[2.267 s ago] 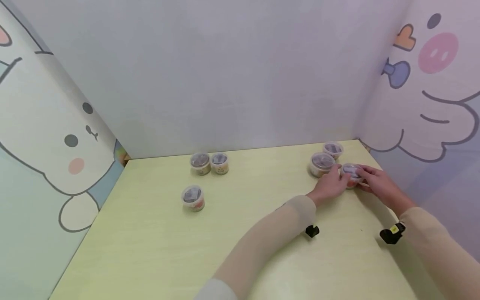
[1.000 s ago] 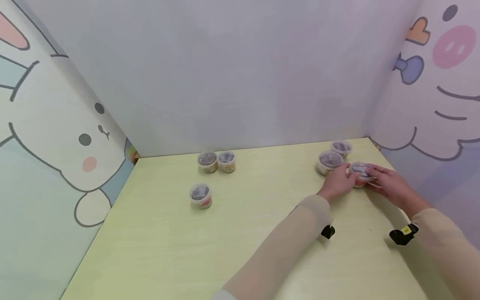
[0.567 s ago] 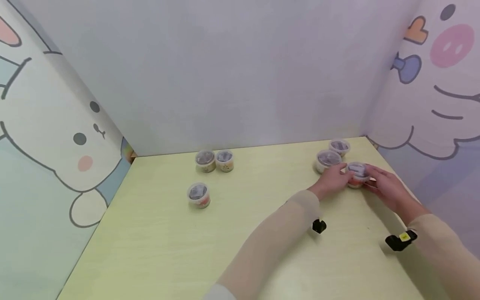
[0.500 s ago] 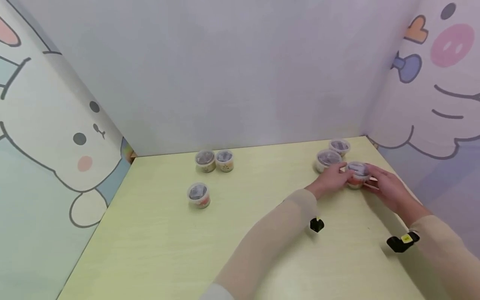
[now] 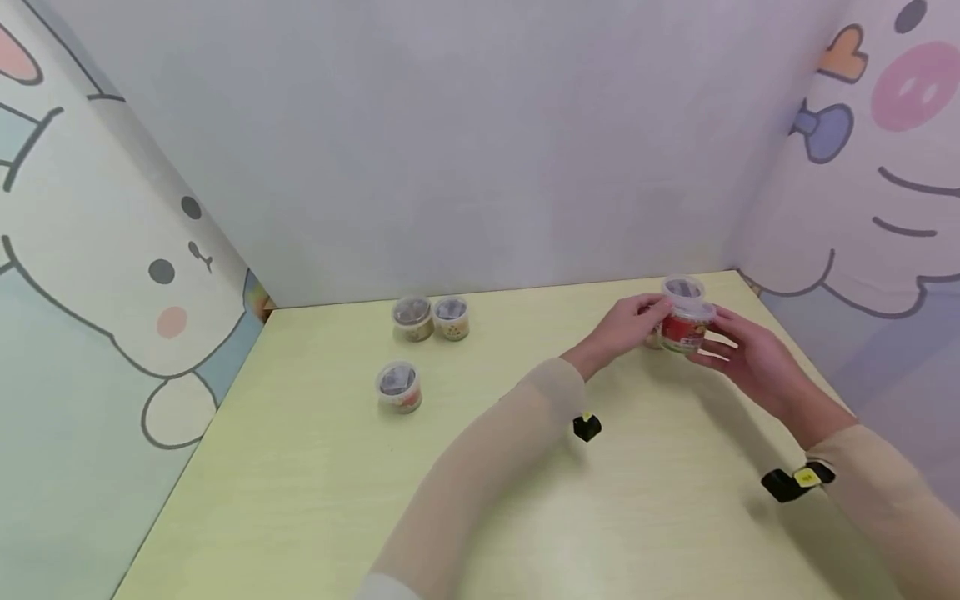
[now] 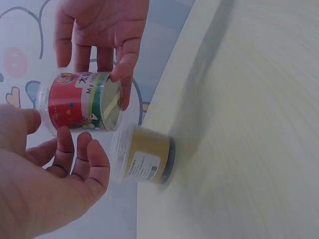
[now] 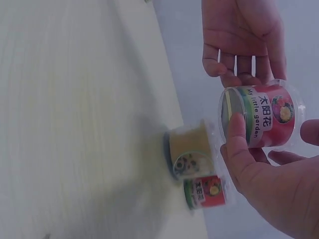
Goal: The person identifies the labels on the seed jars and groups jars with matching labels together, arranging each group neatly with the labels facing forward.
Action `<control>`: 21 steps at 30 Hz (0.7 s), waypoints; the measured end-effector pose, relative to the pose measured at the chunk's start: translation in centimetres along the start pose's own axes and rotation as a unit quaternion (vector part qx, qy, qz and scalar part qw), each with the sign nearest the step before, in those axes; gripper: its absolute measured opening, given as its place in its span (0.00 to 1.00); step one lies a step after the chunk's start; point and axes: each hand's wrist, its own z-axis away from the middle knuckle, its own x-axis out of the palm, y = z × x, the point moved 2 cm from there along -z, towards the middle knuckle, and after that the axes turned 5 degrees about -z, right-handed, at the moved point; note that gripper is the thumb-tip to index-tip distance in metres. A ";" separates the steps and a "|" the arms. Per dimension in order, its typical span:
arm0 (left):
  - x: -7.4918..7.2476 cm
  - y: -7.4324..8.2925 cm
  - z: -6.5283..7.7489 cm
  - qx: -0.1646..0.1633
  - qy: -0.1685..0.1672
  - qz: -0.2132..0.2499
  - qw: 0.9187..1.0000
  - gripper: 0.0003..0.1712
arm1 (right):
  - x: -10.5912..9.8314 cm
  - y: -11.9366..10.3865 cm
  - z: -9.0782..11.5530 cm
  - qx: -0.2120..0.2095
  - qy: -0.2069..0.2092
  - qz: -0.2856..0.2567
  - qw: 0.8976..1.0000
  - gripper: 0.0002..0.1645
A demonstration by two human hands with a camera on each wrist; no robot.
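Note:
Both hands hold a clear plastic tub with a red label reading "My little garden", raised off the table at the right. My left hand grips its left side and my right hand its right side, thumbs up by the lid in the head view. A larger tub with a yellow-brown label stands on the table right by it, mostly hidden behind the held tub and left fingers in the head view. Behind these is another red-labelled tub, whose lid shows in the head view.
Two tubs, a wider one and a narrower one, stand side by side at the back left. A red-labelled tub is in front of them. The pale yellow table meets a grey back wall and printed side walls.
The red-labelled tub between both hands has risen off the table and moved left and back, toward the yellow-brown tub, with its label side now showing. The left-hand tubs stay put.

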 end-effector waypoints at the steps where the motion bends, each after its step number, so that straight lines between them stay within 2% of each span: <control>1: -0.6 0.0 0.2 -0.004 0.005 -0.002 1.000 0.26 | 0.5 0.0 -0.4 -0.001 -0.001 0.011 1.000 0.20; 7: -4.0 0.1 1.3 -0.008 0.023 0.001 1.000 0.27 | 3.4 0.0 -2.3 0.014 0.003 0.035 0.999 0.20; 12: -6.6 0.3 2.3 0.005 0.019 0.018 1.000 0.27 | 5.5 -0.2 -3.7 0.022 0.011 0.068 0.997 0.22; 21: -11.1 0.0 4.4 -0.006 0.030 0.037 0.999 0.30 | 9.6 -0.1 -6.6 0.066 0.011 0.095 0.993 0.44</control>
